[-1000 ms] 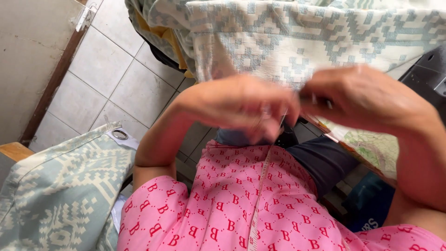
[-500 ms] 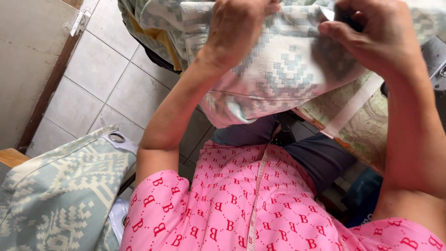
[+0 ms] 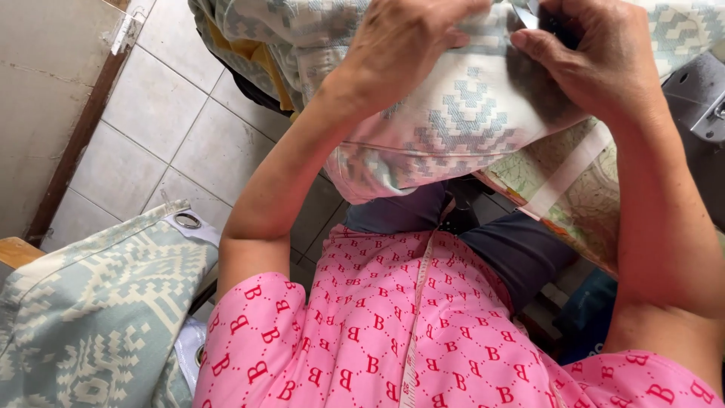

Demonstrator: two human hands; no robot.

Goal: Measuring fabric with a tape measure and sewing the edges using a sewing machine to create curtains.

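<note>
Both hands are sitting slightly higher than half a second ago, fabric bunching more under them. Left hand (image 3: 404, 45) is gripping the pale blue patterned fabric (image 3: 453, 128), fingers curled into it. Right hand (image 3: 596, 64) is pinching its upper edge. Fabric is hanging over the lap, above the pink shirt (image 3: 393, 332) and measuring tape (image 3: 415, 317).

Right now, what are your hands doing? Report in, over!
Left hand gripping the patterned pale-blue fabric. Right hand pinching its top edge; what it pinches is hidden. Second patterned cloth lies lower left, apart. Nothing blocking either hand.
</note>
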